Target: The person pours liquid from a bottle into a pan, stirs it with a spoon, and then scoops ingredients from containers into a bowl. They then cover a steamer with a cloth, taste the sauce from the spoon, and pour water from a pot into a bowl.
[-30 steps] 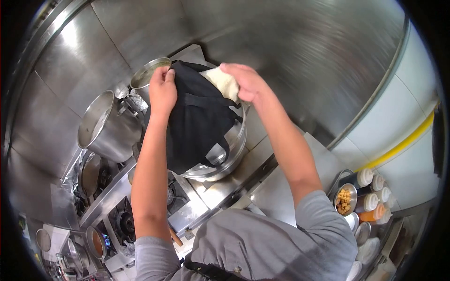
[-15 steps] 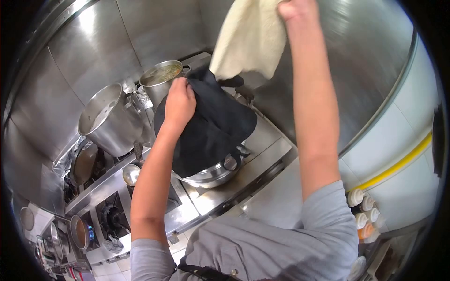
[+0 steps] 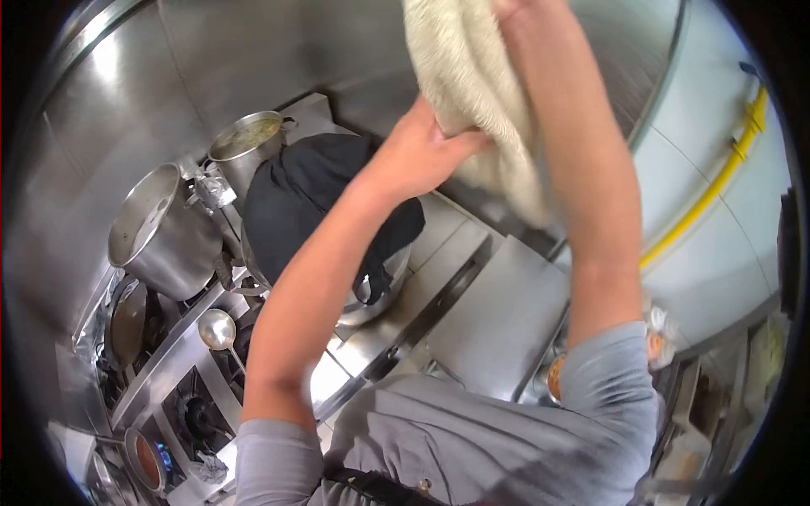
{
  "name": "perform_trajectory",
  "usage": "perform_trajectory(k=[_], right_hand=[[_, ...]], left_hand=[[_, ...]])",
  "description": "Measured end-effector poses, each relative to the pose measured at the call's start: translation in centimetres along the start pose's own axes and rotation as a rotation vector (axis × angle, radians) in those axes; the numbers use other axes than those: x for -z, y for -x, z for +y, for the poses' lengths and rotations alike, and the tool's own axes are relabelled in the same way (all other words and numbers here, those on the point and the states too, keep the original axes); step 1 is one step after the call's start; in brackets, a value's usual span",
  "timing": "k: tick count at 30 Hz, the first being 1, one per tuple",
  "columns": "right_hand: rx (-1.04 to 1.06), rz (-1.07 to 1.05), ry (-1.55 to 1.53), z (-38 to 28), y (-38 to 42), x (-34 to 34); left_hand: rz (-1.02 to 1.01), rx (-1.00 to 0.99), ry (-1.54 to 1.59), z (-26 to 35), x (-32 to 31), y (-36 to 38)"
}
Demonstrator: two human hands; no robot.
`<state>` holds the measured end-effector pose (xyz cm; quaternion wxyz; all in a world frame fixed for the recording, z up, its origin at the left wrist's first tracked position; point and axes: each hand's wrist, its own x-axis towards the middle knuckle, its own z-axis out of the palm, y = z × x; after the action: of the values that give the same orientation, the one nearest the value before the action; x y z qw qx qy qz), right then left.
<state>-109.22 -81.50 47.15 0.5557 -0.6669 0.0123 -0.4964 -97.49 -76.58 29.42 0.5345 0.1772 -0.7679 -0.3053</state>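
Near the top of the view hangs a cream towel [image 3: 464, 76]. My right hand [image 3: 516, 10] is closed on its upper part, partly cut off by the frame's edge. Lower down, my left hand [image 3: 426, 152] grips the towel's left side, thumb pointing right across it. Below and left of my hands, a black cloth [image 3: 295, 190] lies draped over a large metal pot [image 3: 392, 282], covering most of it.
A tall steel pot [image 3: 173, 244] and a smaller pot with greenish contents [image 3: 245, 139] stand on the stove at left. A ladle [image 3: 218, 329] lies near the burners [image 3: 198, 413]. A yellow pipe [image 3: 713, 190] runs along the right wall.
My left hand has left the black cloth, moved up and right, and taken hold of the towel. The view has shifted to the right.
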Motion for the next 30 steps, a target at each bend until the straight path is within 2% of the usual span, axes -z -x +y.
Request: perform_trajectory(k=[1,2,4,5,7,8,9,10,11,12,13,14,16,17,20,21,22,24,26,28,29,30], right_hand=[[0.029,0.057,-0.003,1.1,1.3,-0.7],[0.030,0.090,0.013,1.8,3.7,-1.8],[0.187,0.503,0.160,3.1,8.8,-3.5],[0.168,0.599,0.341,4.9,11.9,-1.7],[0.056,0.583,1.066,7.3,19.6,-5.0],[0.048,0.488,1.216,10.0,23.3,-5.2],[-0.119,0.484,1.114,12.9,26.4,-5.7],[-0.257,0.534,1.022,15.9,29.7,-5.1],[-0.433,0.725,0.835,15.9,31.6,-5.8],[-0.273,0.766,0.888,18.2,35.4,-2.5],[-0.429,0.901,0.973,17.8,36.9,-1.4],[-0.601,0.934,1.065,17.2,38.7,-0.2],[-0.935,0.815,1.385,17.3,41.7,1.2],[-0.927,0.803,1.380,17.8,42.1,1.1],[-0.891,0.758,1.504,18.7,40.3,1.8],[-0.727,0.725,1.413,19.1,38.2,2.1],[-0.565,0.692,1.316,19.6,35.8,2.1],[-0.520,0.700,1.051,20.5,29.8,0.7],[-0.454,0.714,1.009,23.3,24.9,0.7],[-0.117,0.665,1.369,28.5,21.8,2.1],[-0.392,0.537,1.327,27.2,20.2,0.9],[-0.656,0.401,1.268,25.8,19.0,-0.6]], left_hand=[[-0.065,0.123,0.107,0.8,-0.8,0.4],[0.037,0.184,0.176,1.6,-2.2,1.4],[0.105,0.307,0.144,1.5,-2.8,4.2],[0.068,0.319,0.166,0.9,-3.4,6.1],[0.242,0.436,0.416,-1.1,-4.6,10.6],[0.241,0.553,0.547,-1.9,-5.6,12.7],[0.077,0.634,0.548,-2.3,-6.0,14.7],[-0.031,0.649,0.407,-3.5,-7.1,16.7],[-0.340,0.645,0.239,-6.4,-7.4,19.0],[-0.447,0.569,0.403,-5.6,-8.2,20.3],[-0.767,0.695,-0.078,-3.8,-7.3,20.5],[-0.746,0.419,-0.156,-3.7,-7.0,22.3],[-0.683,0.398,-0.263,0.3,-4.5,22.8],[-0.674,0.405,-0.273,1.0,-3.1,22.5],[-0.330,0.157,-0.561,1.5,2.4,20.2],[-0.247,0.100,-0.574,1.8,4.8,18.3],[-0.179,0.144,-0.634,2.4,6.8,16.4],[-0.022,0.097,-0.736,1.1,10.8,13.0],[0.064,0.151,-0.765,-1.3,14.7,9.2],[0.010,0.200,-1.011,-4.7,18.3,5.5],[-0.048,0.317,-1.016,-6.6,20.0,3.8],[-0.048,0.313,-1.033,-9.4,21.3,3.0]])
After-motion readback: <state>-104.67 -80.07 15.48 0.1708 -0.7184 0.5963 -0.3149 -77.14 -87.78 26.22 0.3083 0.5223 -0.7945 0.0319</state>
